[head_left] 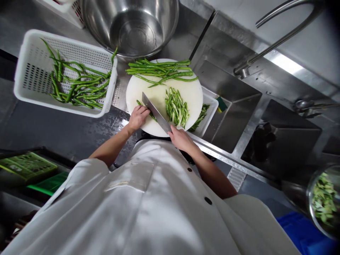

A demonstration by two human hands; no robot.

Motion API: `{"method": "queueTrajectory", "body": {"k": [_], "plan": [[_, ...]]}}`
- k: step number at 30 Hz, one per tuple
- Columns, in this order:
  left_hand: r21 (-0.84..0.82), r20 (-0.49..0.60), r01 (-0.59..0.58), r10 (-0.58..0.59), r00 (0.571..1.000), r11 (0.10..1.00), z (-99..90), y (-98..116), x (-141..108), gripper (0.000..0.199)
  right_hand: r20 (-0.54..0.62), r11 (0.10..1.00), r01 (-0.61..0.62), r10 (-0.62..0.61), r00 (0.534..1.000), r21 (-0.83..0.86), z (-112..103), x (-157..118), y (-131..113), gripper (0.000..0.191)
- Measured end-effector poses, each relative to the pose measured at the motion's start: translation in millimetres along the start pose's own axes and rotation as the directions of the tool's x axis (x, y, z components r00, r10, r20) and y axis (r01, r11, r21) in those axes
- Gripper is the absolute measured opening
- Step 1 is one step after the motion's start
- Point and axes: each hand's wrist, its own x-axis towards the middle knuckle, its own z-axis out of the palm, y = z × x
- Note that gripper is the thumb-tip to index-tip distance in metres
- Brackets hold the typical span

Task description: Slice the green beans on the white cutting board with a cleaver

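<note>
My right hand (182, 139) is wrapped round the handle of a cleaver (157, 114), whose blade slants across the front of a round white cutting board (135, 90). Closed fingers of my left hand (139, 117) press a green chili pepper (153, 117) on the board, close beside the blade. Part of that pepper is hidden by the fingers and the blade. Right of the cleaver lies a pile of slant-cut chili strips (176, 108). Along the back of the board rests a bunch of long whole chili peppers (162, 69).
At left stands a white basket (61, 109) with whole chilies. A large steel bowl (94, 24) sits behind the board. A lower basket (209, 115) with cut strips is partly under the board, by the sink (212, 76). A faucet (281, 35) arches over the right side.
</note>
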Motion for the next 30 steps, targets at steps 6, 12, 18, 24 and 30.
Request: {"method": "queueTrajectory", "body": {"k": [6, 12, 18, 24, 30], "plan": [[-0.068, -0.022, 0.032, -0.033, 0.999, 0.997, 2.0, -2, -1, 0.036, -0.013, 0.999, 0.016, -0.015, 1.000, 0.034, 0, 12, -7, 0.040], [-0.074, -0.052, 0.014, -0.018, 0.998, 0.997, 6.0, -4, -2, 0.036, -0.029, 0.998, 0.050, -0.049, 0.998, 0.025, -2, 20, -7, 0.043], [-0.115, -0.050, 0.005, -0.011, 0.999, 0.993, -0.5, -6, -3, 0.033, -0.079, 0.996, 0.059, -0.054, 0.995, 0.069, 6, 45, -22, 0.043], [-0.007, -0.080, 0.031, -0.031, 0.996, 1.000, -32.4, -45, 7, 0.029, -0.106, 0.994, 0.050, -0.040, 0.994, 0.092, 11, 51, -22, 0.047], [-0.014, 0.016, -0.025, 0.026, 1.000, 1.000, -32.5, -42, 14, 0.029, -0.066, 0.997, -0.062, 0.064, 0.996, 0.042, -3, 15, -6, 0.047]]}}
